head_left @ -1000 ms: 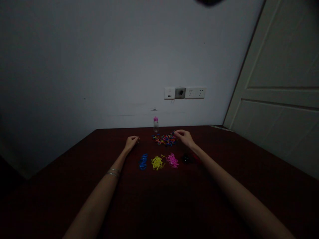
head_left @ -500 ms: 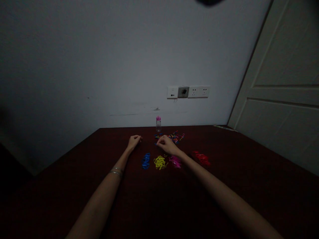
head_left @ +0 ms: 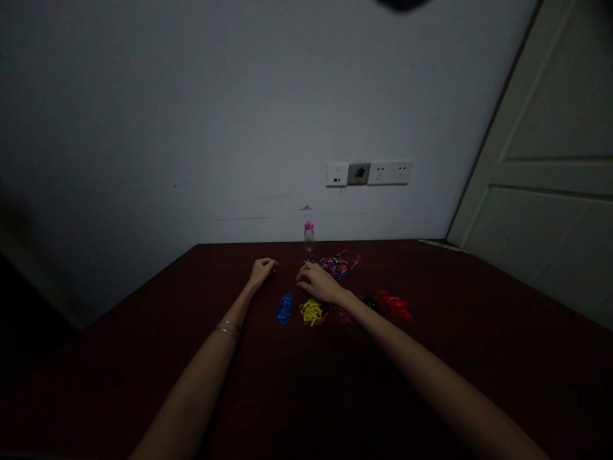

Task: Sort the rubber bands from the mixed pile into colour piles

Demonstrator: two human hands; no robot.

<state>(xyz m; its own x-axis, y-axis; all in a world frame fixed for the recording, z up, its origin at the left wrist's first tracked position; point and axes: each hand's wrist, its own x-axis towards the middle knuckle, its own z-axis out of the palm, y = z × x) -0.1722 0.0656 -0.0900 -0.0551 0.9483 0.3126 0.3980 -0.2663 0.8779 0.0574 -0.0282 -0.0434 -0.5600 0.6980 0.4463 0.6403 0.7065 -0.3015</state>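
My left hand (head_left: 263, 270) rests on the table to the left, its fingers curled together; whatever they may hold is hidden. Fingers bent towards the thumb, my right hand (head_left: 318, 282) hovers just beyond a yellow pile of what look like small rubber bands (head_left: 312, 312). Anything in its pinch is too small and dark to make out. Behind it lies a mixed multicoloured heap of bands (head_left: 338, 264), partly covered by the hand. A blue pile (head_left: 284, 309) sits left of the yellow one. My right forearm partly hides a pink pile (head_left: 343, 314) and a black pile (head_left: 371, 303); beyond them is a red pile (head_left: 395, 305).
A small clear bottle with a pink top (head_left: 309, 236) stands at the back of the dark red table (head_left: 268, 396), close to the wall. Wall sockets (head_left: 368, 173) sit above the table. A pale panelled door (head_left: 550, 166) is on the right.
My right hand has drawn slightly nearer, towards the yellow pile, and the blue bit at its fingertips no longer shows. My left hand stays put; the whole view has shifted slightly.
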